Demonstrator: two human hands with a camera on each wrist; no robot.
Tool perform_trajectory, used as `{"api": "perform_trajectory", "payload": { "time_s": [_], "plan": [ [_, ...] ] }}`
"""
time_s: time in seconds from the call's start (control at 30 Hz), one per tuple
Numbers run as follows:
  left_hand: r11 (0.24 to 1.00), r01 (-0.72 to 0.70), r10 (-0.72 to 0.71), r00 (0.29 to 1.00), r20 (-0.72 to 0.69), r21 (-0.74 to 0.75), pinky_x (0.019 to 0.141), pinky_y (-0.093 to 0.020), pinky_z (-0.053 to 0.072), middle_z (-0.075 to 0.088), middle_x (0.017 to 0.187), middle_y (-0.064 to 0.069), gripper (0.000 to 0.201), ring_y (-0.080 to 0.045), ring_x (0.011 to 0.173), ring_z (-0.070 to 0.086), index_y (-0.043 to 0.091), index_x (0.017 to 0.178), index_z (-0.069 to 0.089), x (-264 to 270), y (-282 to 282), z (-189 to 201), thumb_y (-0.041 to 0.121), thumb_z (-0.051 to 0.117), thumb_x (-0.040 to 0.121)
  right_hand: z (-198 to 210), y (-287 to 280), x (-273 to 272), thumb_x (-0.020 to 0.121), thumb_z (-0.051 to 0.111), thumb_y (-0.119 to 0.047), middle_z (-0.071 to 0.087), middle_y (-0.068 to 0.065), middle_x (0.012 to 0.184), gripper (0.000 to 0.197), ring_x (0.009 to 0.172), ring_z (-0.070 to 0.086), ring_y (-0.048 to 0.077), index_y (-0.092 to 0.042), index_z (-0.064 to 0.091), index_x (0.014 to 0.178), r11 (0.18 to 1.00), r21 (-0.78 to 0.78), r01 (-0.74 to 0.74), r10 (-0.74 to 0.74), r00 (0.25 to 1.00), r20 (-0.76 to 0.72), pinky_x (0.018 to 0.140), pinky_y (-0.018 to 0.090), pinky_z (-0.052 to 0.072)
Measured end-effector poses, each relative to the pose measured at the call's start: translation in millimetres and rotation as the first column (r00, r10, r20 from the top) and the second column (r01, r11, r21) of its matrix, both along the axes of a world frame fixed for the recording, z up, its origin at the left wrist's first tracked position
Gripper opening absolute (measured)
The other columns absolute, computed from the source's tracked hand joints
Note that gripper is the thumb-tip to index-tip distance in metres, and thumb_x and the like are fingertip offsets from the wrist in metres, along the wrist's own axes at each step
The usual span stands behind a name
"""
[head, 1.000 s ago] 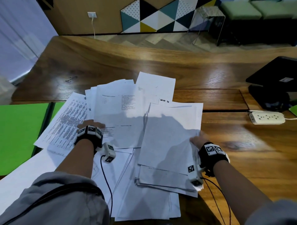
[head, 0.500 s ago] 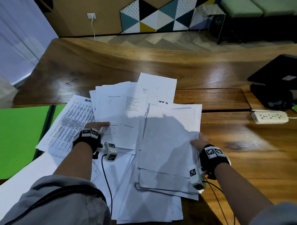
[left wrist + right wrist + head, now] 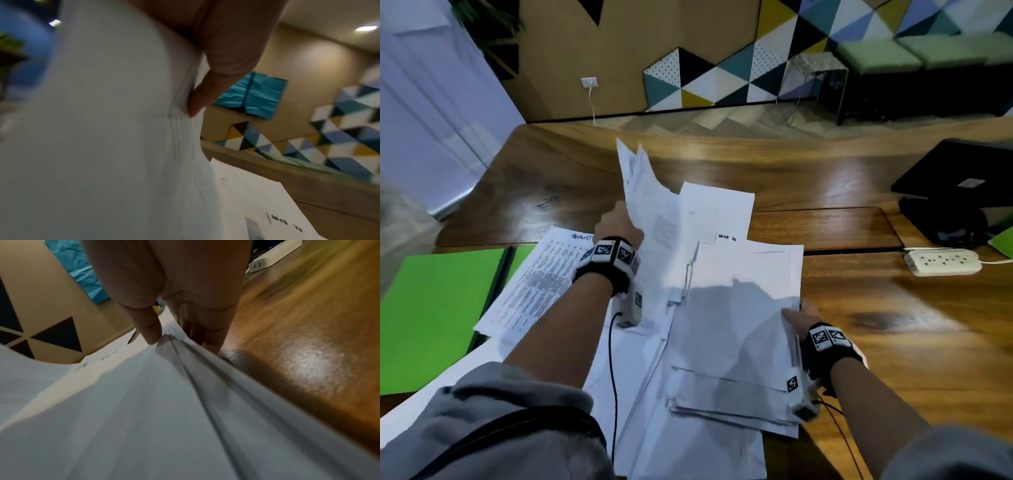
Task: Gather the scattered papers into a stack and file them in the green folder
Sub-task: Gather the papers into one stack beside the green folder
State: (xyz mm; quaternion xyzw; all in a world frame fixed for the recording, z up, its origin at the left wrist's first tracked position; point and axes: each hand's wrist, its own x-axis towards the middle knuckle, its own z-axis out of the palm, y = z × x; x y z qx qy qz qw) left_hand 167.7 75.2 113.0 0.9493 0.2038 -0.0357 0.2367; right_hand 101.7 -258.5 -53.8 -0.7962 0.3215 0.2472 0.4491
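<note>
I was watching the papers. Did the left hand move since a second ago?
Yes. The left hand went up and away from the person, lifting a few sheets off the pile. It now sits past the printed list sheet, nearer the table's far edge.

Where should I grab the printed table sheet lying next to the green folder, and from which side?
Take the printed table sheet by its far corner with the handwriting, coming from the far side. That corner lies bare on the table; its near end overlaps other sheets, the left forearm crosses its right edge, and its left edge lies over the green folder.
</note>
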Motion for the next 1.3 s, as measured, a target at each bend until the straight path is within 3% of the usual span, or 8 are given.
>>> {"api": "perform_trajectory", "payload": {
  "time_s": [0.2,0.47,0.53,0.67,0.77,0.83,1.03,1.3],
  "plan": [
    [0.925,0.26,-0.29,0.954,0.075,0.276,0.074,-0.043,0.047,0.059,0.111,-0.021,0.043,-0.042,0.101,0.059,0.011,0.122,0.039,6,-46,64,0.004,0.05,0.081,-7,-7,-8,0.062,0.053,-0.038,0.067,0.009,0.105,0.056,0.09,0.066,0.033,-0.019,0.055,0.115,1.0,0.028,0.0,-0.001,1.0,0.009,0.085,0.048,0.055],
    [0.882,0.263,-0.137,0.937,0.321,-0.391,0.079,-0.031,0.046,0.058,0.111,-0.005,0.051,-0.024,0.099,0.056,0.015,0.126,0.047,5,-46,76,-0.004,0.051,0.078,34,1,-9,0.096,0.035,-0.052,0.053,0.021,0.134,0.064,0.118,0.053,0.038,-0.003,0.047,0.136,0.991,0.105,0.081,-0.081,0.997,-0.004,0.101,0.043,0.04],
    [0.893,0.182,-0.085,0.967,0.242,-0.411,0.079,-0.03,0.043,0.057,0.111,-0.008,0.045,-0.023,0.097,0.054,0.009,0.121,0.048,-6,-44,44,-0.004,0.054,0.078,30,-4,-10,0.089,0.033,-0.068,0.061,0.021,0.12,0.08,0.1,0.06,0.036,-0.007,0.048,0.137,0.941,0.248,0.229,-0.22,0.973,-0.065,0.09,0.045,0.046],
    [0.913,0.058,-0.087,0.995,-0.053,-0.404,0.085,-0.033,0.044,0.059,0.123,-0.018,0.05,-0.034,0.113,0.056,0.007,0.123,0.048,-40,-47,-40,0.0,0.059,0.075,25,-9,-15,0.085,0.024,-0.076,0.049,0.02,0.14,0.088,0.125,0.048,0.038,-0.011,0.042,0.142,0.834,0.442,0.331,-0.331,0.94,-0.079,0.107,0.053,0.037],
    [0.919,0.003,-0.123,0.952,-0.279,-0.395,0.1,-0.038,0.042,0.047,0.138,-0.021,0.064,-0.036,0.126,0.047,0.004,0.138,0.037,-71,-52,-90,0.006,0.059,0.078,23,-7,-15,0.082,0.031,-0.077,0.059,0.014,0.122,0.084,0.114,0.055,0.033,-0.01,0.052,0.129,0.826,0.47,0.312,-0.306,0.948,-0.091,0.097,0.048,0.044],
    [0.949,-0.005,-0.131,0.904,-0.407,-0.316,0.1,-0.037,0.043,0.044,0.141,-0.022,0.071,-0.036,0.126,0.047,0.005,0.145,0.024,-83,-54,-108,0.007,0.058,0.083,27,-2,-12,0.08,0.045,-0.071,0.065,0.011,0.104,0.068,0.094,0.06,0.029,-0.013,0.059,0.113,0.836,0.467,0.29,-0.274,0.956,-0.103,0.077,0.038,0.048],
    [0.99,0.113,-0.141,0.851,-0.505,-0.087,0.112,-0.044,0.034,0.026,0.151,-0.021,0.11,-0.036,0.139,0.029,0.008,0.15,-0.002,-89,-65,-117,0.042,0.071,0.076,20,10,-5,0.082,0.063,-0.045,0.055,0.016,0.133,0.063,0.108,0.055,0.034,-0.008,0.052,0.132,0.97,0.193,0.145,-0.156,0.987,0.042,0.088,0.041,0.043],
    [0.939,0.316,-0.341,0.791,-0.509,-0.137,0.109,-0.047,0.033,0.052,0.138,-0.003,0.084,-0.03,0.129,0.043,0.028,0.131,0.047,-72,-62,-122,0.079,0.039,0.066,23,19,-11,0.072,0.072,-0.026,0.056,0.017,0.128,0.076,0.103,0.058,0.034,-0.008,0.036,0.137,0.992,0.033,0.121,-0.121,0.993,-0.01,0.09,0.046,0.049]
  ]
}}
